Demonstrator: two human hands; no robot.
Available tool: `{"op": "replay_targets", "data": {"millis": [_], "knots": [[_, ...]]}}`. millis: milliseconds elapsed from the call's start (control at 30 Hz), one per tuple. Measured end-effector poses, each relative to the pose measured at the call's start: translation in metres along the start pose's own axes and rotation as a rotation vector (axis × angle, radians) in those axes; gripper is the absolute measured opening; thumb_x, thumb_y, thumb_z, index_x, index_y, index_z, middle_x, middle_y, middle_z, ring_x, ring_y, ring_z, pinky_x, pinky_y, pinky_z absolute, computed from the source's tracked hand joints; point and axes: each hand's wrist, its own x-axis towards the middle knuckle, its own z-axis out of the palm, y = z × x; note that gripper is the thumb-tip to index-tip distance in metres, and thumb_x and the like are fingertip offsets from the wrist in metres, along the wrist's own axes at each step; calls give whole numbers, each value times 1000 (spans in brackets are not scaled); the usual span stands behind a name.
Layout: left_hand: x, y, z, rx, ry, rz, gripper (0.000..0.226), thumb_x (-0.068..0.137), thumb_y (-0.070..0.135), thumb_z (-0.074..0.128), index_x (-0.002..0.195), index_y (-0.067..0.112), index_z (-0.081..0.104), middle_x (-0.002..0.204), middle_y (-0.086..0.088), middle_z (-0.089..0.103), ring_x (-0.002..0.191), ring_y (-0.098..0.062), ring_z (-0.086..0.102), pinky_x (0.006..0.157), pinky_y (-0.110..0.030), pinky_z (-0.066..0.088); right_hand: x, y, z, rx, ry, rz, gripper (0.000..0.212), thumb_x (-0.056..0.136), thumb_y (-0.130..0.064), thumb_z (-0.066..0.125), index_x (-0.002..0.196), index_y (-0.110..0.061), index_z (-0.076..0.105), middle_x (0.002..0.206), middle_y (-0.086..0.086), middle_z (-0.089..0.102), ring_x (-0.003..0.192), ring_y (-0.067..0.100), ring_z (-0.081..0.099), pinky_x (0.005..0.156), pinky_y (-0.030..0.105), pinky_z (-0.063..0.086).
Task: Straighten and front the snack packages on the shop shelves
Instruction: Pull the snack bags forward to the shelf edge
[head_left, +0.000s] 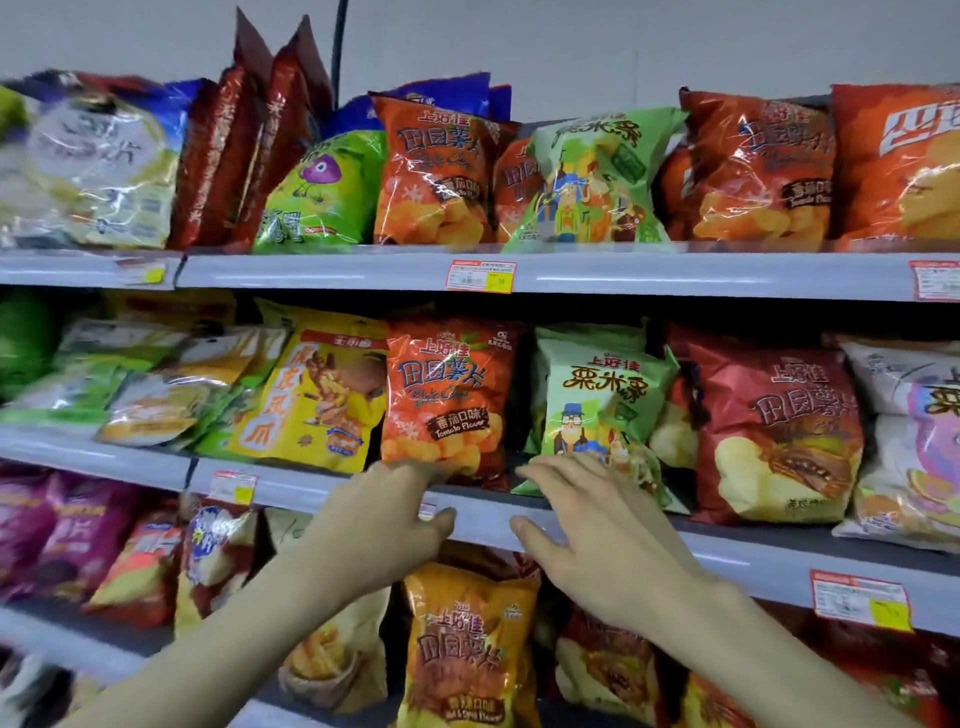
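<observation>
- Top shelf (337, 271): snack bags stand in a row. Noted are dark red bags (244, 156) leaning right, a green bag with a purple figure (324, 197), an orange crisp bag (436, 171) and a pale green cartoon bag (597, 176) tilted against its neighbours.
- Middle shelf (311, 491): a yellow bag (322, 395) leans left; an orange tomato-flavour bag (447, 400) stands upright facing out; a light green bag (597, 410) leans right onto a red crisp bag (774, 431).
- Bottom tier: an orange bag (462, 644) faces forward under the middle shelf, with further bags either side.
- Left hand (384, 525): fingers straight and relaxed, tips at the lower edge of the orange tomato-flavour bag, thumb under the shelf rail. It grips nothing.
- Right hand (597, 535): fingers spread flat, lying at the foot of the light green bag, thumb across the rail. It grips nothing.
- Whether either hand's fingertips actually touch a bag cannot be confirmed because of blur.
- Price labels (480, 275) sit on the rails; their print is illegible.
- Bags at far left are smeared by motion blur; bags at far right are cut off by the frame edge.
- The hands hide the bottoms of both bags they reach.
</observation>
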Motion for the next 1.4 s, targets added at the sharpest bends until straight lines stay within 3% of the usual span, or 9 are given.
{"op": "replay_targets", "data": {"millis": [233,400,600,800,900,1067,1233,1333,1400], "knots": [[-34,-71,-29,54,-10,-203,50,99,52,59,145,35,56,143,12,61,130,-14,58,98,-33,49,39,-56,30,74,-13,-148,59,104,-59,40,155,-30,42,154,-15,43,144,11,34,115,33,33],[-41,-123,-43,58,16,-316,48,95,54,60,140,37,59,137,11,65,122,-16,63,99,-40,54,73,-92,44,79,-11,-198,57,105,-57,41,156,-31,40,157,-16,40,146,9,30,117,30,26],[-34,-204,-57,46,25,-364,47,95,55,62,138,36,62,133,10,67,116,-18,66,98,-41,56,128,-139,67,137,0,-185,59,103,-58,45,156,-32,40,154,-16,43,143,10,35,115,30,35],[-11,-300,-73,64,59,-365,49,96,49,61,141,30,61,138,3,66,113,-24,67,93,-43,57,190,-180,105,222,54,-35,62,100,-50,53,155,-23,40,161,-8,35,151,16,24,123,34,28],[1,-341,-78,56,99,-346,55,97,46,61,148,26,55,144,1,62,116,-26,66,92,-43,57,216,-192,121,221,25,57,73,99,-50,56,160,-24,27,170,-2,15,159,25,5,127,43,21],[29,-394,-73,-33,197,-286,77,94,51,66,160,22,38,153,-8,52,130,-31,57,100,-46,53,238,-201,148,369,24,239,84,91,-52,66,155,-38,14,162,-20,-25,158,29,-14,124,58,22],[59,-419,-54,-83,174,-234,99,90,63,69,167,22,20,170,-7,26,152,-35,31,117,-52,40,241,-212,158,513,112,425,91,91,-51,72,155,-42,9,162,-21,-28,159,28,5,121,58,27],[72,-430,-37,-43,91,-238,107,88,75,60,168,24,10,175,-8,10,159,-39,15,122,-56,30,244,-213,159,598,166,533,93,88,-47,76,153,-44,11,168,-12,-19,157,34,17,120,56,31],[79,-434,-28,-49,56,-230,104,90,75,56,167,22,10,176,-10,9,159,-42,10,124,-57,26,247,-214,156,651,197,578,93,86,-42,78,155,-39,15,169,-4,-3,152,33,27,115,47,36]]}}
